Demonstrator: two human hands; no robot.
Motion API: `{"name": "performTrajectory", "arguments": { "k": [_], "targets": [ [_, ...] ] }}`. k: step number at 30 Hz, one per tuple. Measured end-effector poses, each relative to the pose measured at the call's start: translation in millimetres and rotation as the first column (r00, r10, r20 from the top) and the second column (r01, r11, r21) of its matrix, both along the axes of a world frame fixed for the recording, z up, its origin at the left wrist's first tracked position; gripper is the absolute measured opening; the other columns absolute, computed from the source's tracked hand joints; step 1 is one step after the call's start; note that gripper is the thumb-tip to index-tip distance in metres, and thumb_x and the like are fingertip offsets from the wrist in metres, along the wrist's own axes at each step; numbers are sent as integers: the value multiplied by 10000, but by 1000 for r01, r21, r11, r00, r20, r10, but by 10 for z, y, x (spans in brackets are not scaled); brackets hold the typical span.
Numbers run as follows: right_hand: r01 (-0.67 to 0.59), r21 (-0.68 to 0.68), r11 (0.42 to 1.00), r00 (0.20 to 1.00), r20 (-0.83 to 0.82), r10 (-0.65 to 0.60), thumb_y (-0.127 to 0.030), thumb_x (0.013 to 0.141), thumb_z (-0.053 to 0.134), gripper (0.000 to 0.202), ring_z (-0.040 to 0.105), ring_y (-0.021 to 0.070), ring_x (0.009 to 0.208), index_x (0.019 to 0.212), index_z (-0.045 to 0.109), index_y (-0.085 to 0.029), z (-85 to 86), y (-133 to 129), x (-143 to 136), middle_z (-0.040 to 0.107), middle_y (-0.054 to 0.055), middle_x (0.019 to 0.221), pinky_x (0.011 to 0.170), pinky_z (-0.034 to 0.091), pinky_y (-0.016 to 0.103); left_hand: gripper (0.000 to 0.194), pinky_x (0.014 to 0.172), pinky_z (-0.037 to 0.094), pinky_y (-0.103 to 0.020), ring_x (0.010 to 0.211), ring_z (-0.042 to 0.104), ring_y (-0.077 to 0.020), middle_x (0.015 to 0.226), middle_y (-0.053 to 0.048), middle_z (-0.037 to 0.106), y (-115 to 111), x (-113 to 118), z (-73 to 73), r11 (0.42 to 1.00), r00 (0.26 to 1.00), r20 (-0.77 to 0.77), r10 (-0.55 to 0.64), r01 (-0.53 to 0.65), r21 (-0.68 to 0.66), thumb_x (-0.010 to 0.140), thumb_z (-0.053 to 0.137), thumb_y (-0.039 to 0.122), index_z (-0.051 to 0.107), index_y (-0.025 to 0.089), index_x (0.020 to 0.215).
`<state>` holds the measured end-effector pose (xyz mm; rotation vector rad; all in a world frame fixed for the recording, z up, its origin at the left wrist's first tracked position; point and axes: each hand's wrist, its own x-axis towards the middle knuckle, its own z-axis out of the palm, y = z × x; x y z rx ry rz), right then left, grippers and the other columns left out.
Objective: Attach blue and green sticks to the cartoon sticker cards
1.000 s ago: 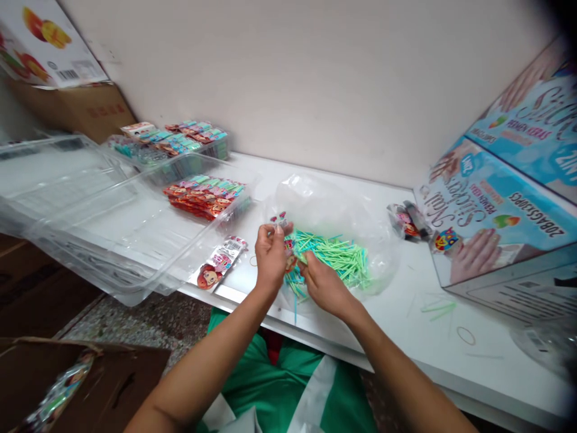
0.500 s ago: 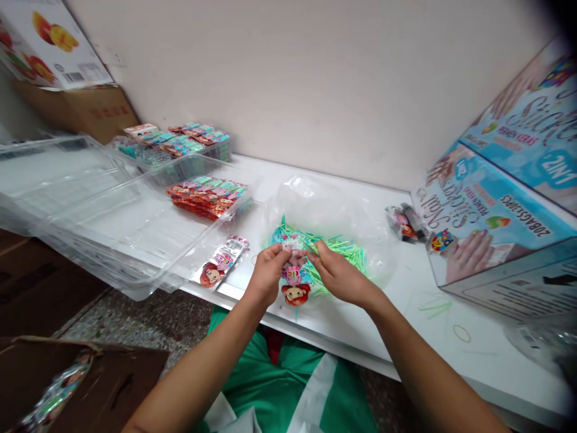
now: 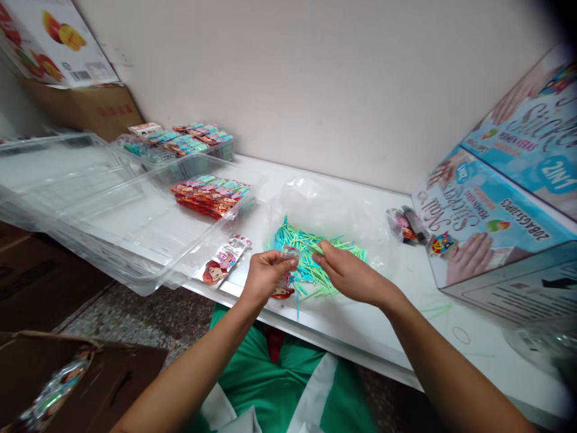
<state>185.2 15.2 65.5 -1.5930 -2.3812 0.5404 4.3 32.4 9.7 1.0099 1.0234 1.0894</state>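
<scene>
My left hand (image 3: 265, 275) pinches a small printed packet (image 3: 283, 290) with a red-haired cartoon figure, which hangs below the fingers. To its right, my right hand (image 3: 345, 270) has its fingers closed around green sticks (image 3: 314, 247) whose tips stick out to the left. Beneath both hands lies a pile of thin green and blue sticks (image 3: 327, 278) in the mouth of a clear plastic bag (image 3: 329, 204). Several flat packets (image 3: 220, 261) lie on the white table (image 3: 351, 319) left of my left hand.
A large clear tray (image 3: 148, 234) with stacked red packets (image 3: 211, 195) spans the left side. Behind it is a filled plastic box (image 3: 180, 144). Blue printed cartons (image 3: 500, 222) stand at the right, near small dark packets (image 3: 407, 224). An open brown carton (image 3: 112, 379) sits lower left.
My hands have moved apart. The packet has shifted left and lower with my left hand, and my right hand has drawn slightly right with the sticks.
</scene>
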Motion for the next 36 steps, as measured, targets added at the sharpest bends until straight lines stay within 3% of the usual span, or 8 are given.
{"name": "performTrajectory", "arguments": {
  "k": [5, 10, 16, 19, 24, 27, 36],
  "targets": [
    [-52, -42, 998, 997, 48, 54, -390, 948, 254, 236, 461, 147, 601, 806, 331, -218, 92, -21, -21, 498, 3, 713, 550, 318, 269, 254, 456, 423, -197, 533, 546, -107, 617, -11, 630, -20, -54, -36, 992, 979, -201, 47, -22, 122, 666, 700, 381, 683, 129, 697],
    [-110, -81, 991, 988, 99, 118, -370, 942, 278, 223, 457, 139, 607, 806, 352, -210, 110, -18, -26, 516, 14, 738, 541, 301, 254, 253, 572, 475, -208, 713, 593, -143, 750, -17, 649, -56, -114, -62, 952, 938, -343, 48, 61, 299, 757, 609, 402, 689, 166, 794],
    [-120, -56, 991, 983, 134, 126, -323, 939, 287, 191, 444, 135, 602, 810, 355, -200, 89, 15, -51, 517, 22, 734, 532, 285, 250, 259, 565, 488, -213, 823, 633, -168, 957, -64, 657, -133, -78, -14, 952, 956, -249, -156, 212, 220, 822, 526, 404, 569, 168, 919],
    [-136, -71, 988, 979, 143, 145, -307, 933, 307, 175, 448, 134, 608, 808, 360, -196, 71, 22, -58, 523, 27, 741, 533, 283, 248, 244, 551, 474, -213, 781, 640, -163, 916, -70, 660, -122, -60, -40, 948, 963, -170, -211, 244, 206, 822, 535, 383, 517, 161, 920],
    [-133, -100, 986, 982, 120, 145, -347, 942, 276, 218, 443, 129, 598, 807, 361, -199, 115, 22, -31, 519, 19, 735, 535, 290, 247, 198, 563, 433, -206, 633, 593, -114, 711, -8, 623, -54, -79, -152, 953, 968, -219, -125, 179, 246, 773, 610, 330, 543, 153, 832],
    [-141, -111, 984, 982, 109, 154, -374, 941, 274, 235, 441, 129, 590, 802, 356, -202, 149, 26, -30, 511, 13, 719, 534, 294, 245, 174, 615, 436, -220, 692, 599, -127, 721, 1, 615, -43, -94, -170, 930, 949, -313, -41, 150, 335, 782, 601, 330, 547, 165, 790],
    [-223, -183, 958, 941, 217, 260, -361, 938, 308, 232, 491, 140, 592, 853, 433, -185, 154, 26, -56, 582, 47, 724, 519, 290, 243, 152, 661, 434, -256, 709, 592, -151, 755, -6, 617, -73, -191, -135, 809, 739, -644, 198, 248, 533, 846, 504, 353, 531, 205, 827]
  ]
}}
